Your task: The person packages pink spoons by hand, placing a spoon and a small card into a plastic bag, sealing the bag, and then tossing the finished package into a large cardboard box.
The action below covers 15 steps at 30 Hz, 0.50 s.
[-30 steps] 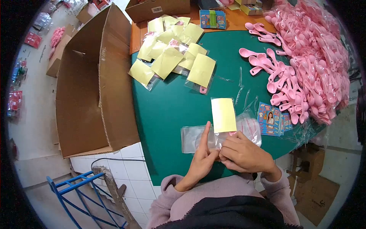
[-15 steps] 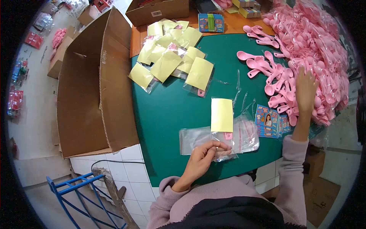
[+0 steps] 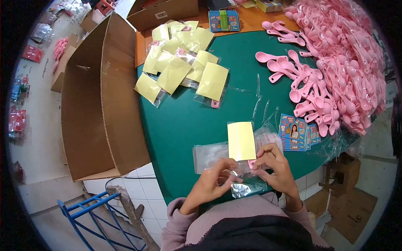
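My left hand (image 3: 214, 180) and my right hand (image 3: 275, 170) pinch either side of a clear plastic bag (image 3: 248, 189) near the table's front edge. A blank yellow card (image 3: 241, 141) stands out beyond my fingertips, and the pink handle end of a spoon (image 3: 251, 163) shows just below it, close to my right fingers. The bag's shiny end hangs toward my body. Under the card lies a stack of flat clear bags (image 3: 208, 155). Blue printed cards (image 3: 292, 132) lie to the right of my right hand.
Loose pink spoons (image 3: 307, 83) lie at the right, beside a big plastic-wrapped heap of spoons (image 3: 349, 62). Packed bags with yellow cards (image 3: 173, 74) are piled at the back left. A large cardboard box (image 3: 123, 100) stands left of the green table (image 3: 176, 129). Plastic strips (image 3: 258, 85) lie mid-table.
My right hand has come from the spoons at the right to the bag beside my left hand. The yellow card and bag have moved slightly toward my body.
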Each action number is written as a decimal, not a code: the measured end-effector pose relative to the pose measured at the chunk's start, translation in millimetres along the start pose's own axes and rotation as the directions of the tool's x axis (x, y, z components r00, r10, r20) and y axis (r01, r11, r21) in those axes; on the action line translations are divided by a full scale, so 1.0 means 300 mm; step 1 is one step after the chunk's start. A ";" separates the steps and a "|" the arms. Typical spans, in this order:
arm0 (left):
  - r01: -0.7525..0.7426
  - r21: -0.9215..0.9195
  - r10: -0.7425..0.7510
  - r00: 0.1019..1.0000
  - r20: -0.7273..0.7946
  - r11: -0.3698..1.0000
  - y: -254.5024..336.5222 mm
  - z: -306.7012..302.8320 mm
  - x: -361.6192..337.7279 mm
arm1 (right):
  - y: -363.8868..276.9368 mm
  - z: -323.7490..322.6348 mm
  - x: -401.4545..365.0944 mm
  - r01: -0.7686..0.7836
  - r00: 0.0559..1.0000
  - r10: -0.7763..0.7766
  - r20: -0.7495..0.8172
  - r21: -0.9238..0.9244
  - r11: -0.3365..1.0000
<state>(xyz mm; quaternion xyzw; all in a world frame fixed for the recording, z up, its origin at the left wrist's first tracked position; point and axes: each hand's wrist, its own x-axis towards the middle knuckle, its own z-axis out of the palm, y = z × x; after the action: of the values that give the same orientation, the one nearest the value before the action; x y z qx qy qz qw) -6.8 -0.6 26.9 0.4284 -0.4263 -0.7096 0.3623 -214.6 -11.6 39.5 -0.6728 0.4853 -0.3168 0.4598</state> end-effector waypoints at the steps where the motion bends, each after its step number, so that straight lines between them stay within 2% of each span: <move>1: 0.010 0.195 -0.012 1.000 0.012 0.981 -0.004 0.000 0.000 | 0.003 -0.001 -0.002 -0.009 1.000 0.008 0.020 0.040 0.999; 2: 0.017 0.384 -0.029 0.999 0.025 0.923 -0.009 -0.001 0.001 | 0.008 -0.004 -0.008 -0.012 1.000 0.011 0.021 0.043 0.999; 3: -0.039 0.402 0.057 0.998 -0.033 0.915 -0.021 0.005 -0.001 | 0.016 -0.011 -0.019 -0.047 0.998 0.046 0.034 0.051 0.998; 5: -0.023 0.435 0.061 0.995 -0.074 0.900 -0.026 0.016 -0.006 | 0.022 -0.002 -0.036 -0.088 0.996 0.086 0.037 0.061 0.994; 7: -0.008 0.466 0.072 0.990 -0.121 0.885 -0.033 0.025 -0.008 | 0.026 0.027 -0.043 -0.251 0.965 0.261 0.014 0.328 0.911; 8: -0.015 0.453 0.089 0.986 -0.143 0.891 -0.038 0.025 -0.009 | 0.028 0.041 -0.044 -0.251 0.965 0.261 0.013 0.332 0.909; 10: -0.023 0.440 0.107 0.980 -0.167 0.898 -0.040 0.030 -0.007 | 0.030 0.060 -0.043 -0.330 0.914 0.403 -0.038 0.509 0.795; 11: -0.013 0.437 0.104 0.977 -0.186 0.899 -0.039 0.033 -0.006 | 0.026 0.065 -0.042 -0.330 0.914 0.404 -0.038 0.510 0.795; 13: -0.003 0.434 0.101 0.974 -0.203 0.901 -0.038 0.035 -0.004 | 0.020 0.072 -0.038 -0.364 0.880 0.453 -0.140 0.415 0.834; 15: 0.061 0.460 0.043 0.976 -0.212 0.886 -0.038 0.034 -0.004 | 0.016 0.078 -0.033 -0.373 0.868 0.469 -0.162 0.413 0.831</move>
<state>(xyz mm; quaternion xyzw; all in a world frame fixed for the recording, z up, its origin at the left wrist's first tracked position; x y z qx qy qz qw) -17.5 7.8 19.5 0.5792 -0.5394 -0.5379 0.2902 -199.1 4.6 26.4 -0.4031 0.6096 -0.3762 0.5696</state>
